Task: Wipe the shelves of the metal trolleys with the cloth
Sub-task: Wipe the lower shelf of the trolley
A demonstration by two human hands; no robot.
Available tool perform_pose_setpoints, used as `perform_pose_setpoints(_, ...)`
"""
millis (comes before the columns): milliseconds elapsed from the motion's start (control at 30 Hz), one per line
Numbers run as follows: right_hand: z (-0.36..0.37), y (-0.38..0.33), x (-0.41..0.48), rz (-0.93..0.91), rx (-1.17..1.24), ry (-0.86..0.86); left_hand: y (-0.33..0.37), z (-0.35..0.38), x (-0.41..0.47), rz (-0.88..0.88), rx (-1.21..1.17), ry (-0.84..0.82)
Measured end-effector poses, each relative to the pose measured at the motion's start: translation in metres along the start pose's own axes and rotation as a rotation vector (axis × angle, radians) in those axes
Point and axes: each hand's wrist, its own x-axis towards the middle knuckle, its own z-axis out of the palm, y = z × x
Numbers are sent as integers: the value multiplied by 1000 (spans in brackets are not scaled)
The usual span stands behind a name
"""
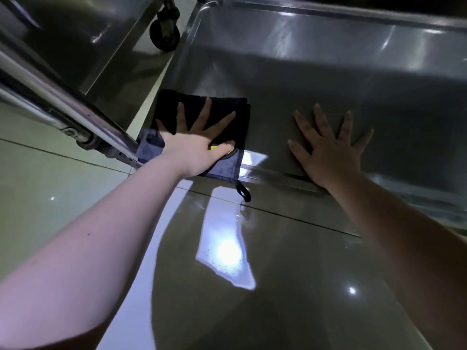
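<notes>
A dark folded cloth [237,114] lies flat on the near left corner of a steel trolley shelf [316,79]. My left hand [199,142] presses down on the cloth with fingers spread, the palm over its near half. A small loop on the cloth's corner hangs over the shelf's front edge. My right hand [328,150] rests flat on the bare shelf to the right of the cloth, fingers apart, holding nothing. The two hands are about a hand's width apart.
The trolley's upright steel post [83,114] runs diagonally at left. A second trolley's shelf [83,54] and a black caster wheel [164,34] stand behind it. Glossy floor tiles [227,261] with bright reflections fill the foreground. The shelf has a raised rim [328,11] at the back.
</notes>
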Motion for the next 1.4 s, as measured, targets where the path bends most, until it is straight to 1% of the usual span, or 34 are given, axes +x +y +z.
perform_pose_setpoints(100, 0, -2, 0, 6, -2, 2, -6, -4, -2, -8, 12, -28)
perform_pose_setpoints(467, -4, -3, -3, 16, 3, -13, 11, 6, -31, -60, 41, -34)
perform_pose_setpoints(567, -7, 1, -5, -37, 2, -50, 15, 1, -13, -82, 6, -14)
perform_pose_setpoints(633, -12, 18, -3, -72, -12, -75, 19, -1, -1, -101, -6, -8)
perform_pose_setpoints(667, -14, 33, -1, -46, -19, -73, 22, -1, 3, -105, -8, -4)
perform_pose_setpoints(767, -18, 86, 3, 179, 48, -51, 26, 1, 1, -107, -3, 10)
perform_pose_setpoints(800, -17, 98, 2, 214, 54, -53, 28, 3, -2, -102, 5, 7)
perform_pose_setpoints(867, -11, 106, -1, 193, 13, -34, 39, 8, -14, -57, 54, 0)
perform_pose_setpoints(933, -5, 105, -1, 170, 0, -1, 64, 15, -19, 26, 105, 7)
perform_pose_setpoints(1000, -2, 106, -1, 175, -4, 17, 98, 18, -5, 96, 112, 12)
perform_pose_setpoints(1133, -4, 108, 1, 175, -22, 24, 153, 11, 68, 170, 119, 33)
perform_pose_setpoints(1267, -2, 112, 2, 162, -19, 27, 191, -1, 133, 134, 78, 50)
perform_pose_setpoints(1400, -3, 113, 3, 150, 9, 48, 209, -13, 158, 96, 95, 1)
